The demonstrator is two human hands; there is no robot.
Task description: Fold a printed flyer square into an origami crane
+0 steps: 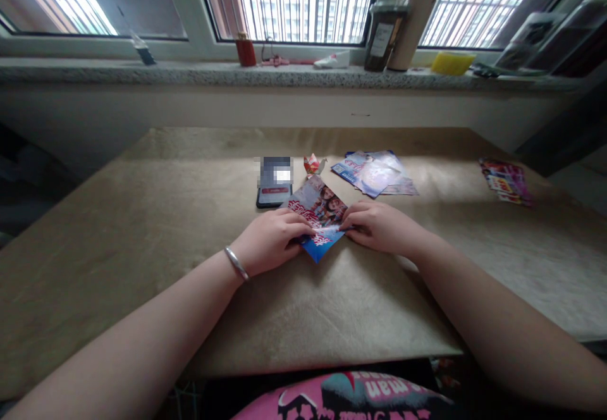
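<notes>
A square of glossy printed paper [318, 216], red and blue with photos on it, lies on the tan table [142, 230] turned like a diamond. My left hand [270, 240], a silver bangle on its wrist, presses its curled fingers on the paper's left corner. My right hand [379, 225] pinches the paper's right corner with closed fingers. Both hands rest on the table and meet over the lower half of the sheet.
A phone [274, 183] lies just beyond the paper, with a small folded paper figure [313, 164] beside it. A pile of printed sheets [374, 172] sits further right, another sheet [506, 181] near the right edge. The windowsill [190, 75] holds a red cup [245, 50], a jar [383, 37] and oddments.
</notes>
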